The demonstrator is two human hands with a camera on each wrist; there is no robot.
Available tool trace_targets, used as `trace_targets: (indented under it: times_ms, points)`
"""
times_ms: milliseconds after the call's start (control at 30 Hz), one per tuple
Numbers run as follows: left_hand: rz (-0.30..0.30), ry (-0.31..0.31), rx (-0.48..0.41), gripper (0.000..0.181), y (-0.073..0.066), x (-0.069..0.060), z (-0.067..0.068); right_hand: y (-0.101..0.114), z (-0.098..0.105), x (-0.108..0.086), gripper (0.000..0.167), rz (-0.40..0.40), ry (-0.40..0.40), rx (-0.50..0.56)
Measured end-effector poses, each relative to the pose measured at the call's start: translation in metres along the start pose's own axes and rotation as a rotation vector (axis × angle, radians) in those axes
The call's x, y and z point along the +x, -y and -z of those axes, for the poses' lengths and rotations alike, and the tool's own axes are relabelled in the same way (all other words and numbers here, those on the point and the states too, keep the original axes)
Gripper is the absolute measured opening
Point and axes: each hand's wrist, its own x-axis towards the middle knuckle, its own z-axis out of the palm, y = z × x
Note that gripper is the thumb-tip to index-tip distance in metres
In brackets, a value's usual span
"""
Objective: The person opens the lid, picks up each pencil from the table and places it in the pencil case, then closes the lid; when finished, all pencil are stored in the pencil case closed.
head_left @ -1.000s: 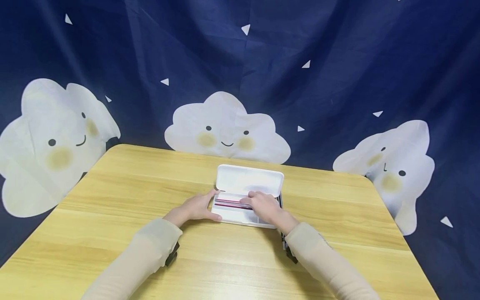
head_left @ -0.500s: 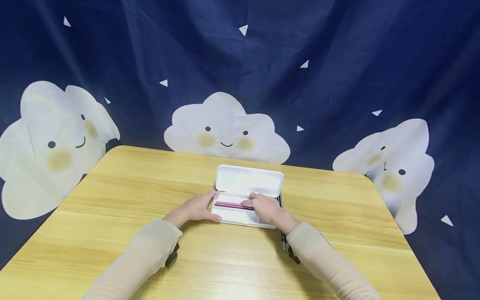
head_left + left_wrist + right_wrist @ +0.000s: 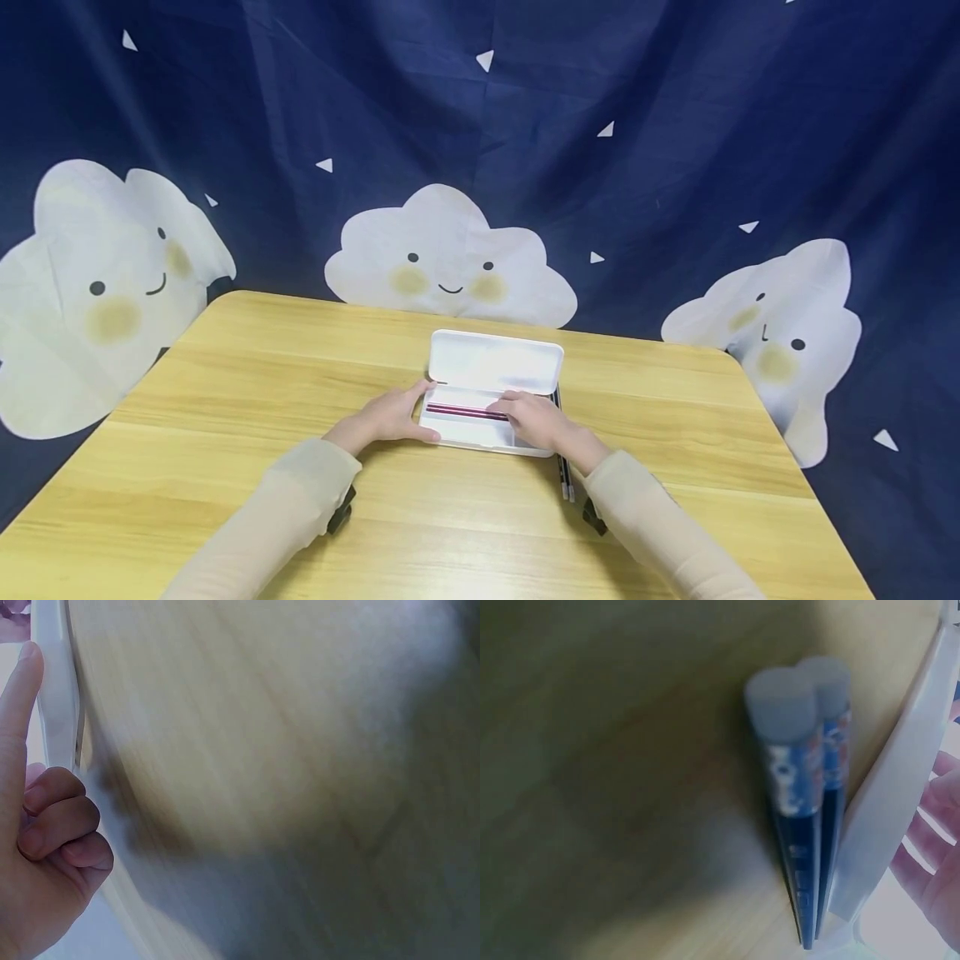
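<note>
A white pencil case [image 3: 495,360] lies on the table with its lid raised. Two slim dark red pencils [image 3: 457,408] lie lengthwise inside, their right ends hidden under my right hand [image 3: 534,419]. That hand reaches in from the right, fingers bent over the pencils; its fingertips are hidden in the head view. The right wrist view shows part of the hand [image 3: 941,870] with gaps between bent fingers. My left hand [image 3: 386,417] grips the case's left end, one digit along the front rim, other fingers [image 3: 56,817] curled.
Two dark pencils [image 3: 564,479] with grey erasers lie on the wooden table [image 3: 262,400], against the case's right side and beneath the right wrist. Behind the table hangs a dark blue curtain [image 3: 525,142] with smiling clouds.
The red pencils sit closer together and flatter in the case than a second ago. My right hand and forearm have shifted slightly right, uncovering more of the dark pencils. The left hand keeps its hold.
</note>
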Motion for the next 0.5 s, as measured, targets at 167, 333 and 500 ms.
trace_targets:
  times_ms: [167,333,500]
  points:
    - [-0.005,0.003,-0.006,0.094,0.000,0.001,-0.002,-0.005,-0.003,-0.006,0.033,0.020,-0.043,0.042]
    - [0.008,0.005,-0.012,0.095,0.001,0.002,-0.003,-0.009,-0.002,-0.012,0.026,0.019,-0.121,0.191]
    - [0.000,0.003,-0.005,0.096,0.003,0.002,-0.003,-0.013,0.003,-0.023,0.027,-0.059,-0.150,0.370]
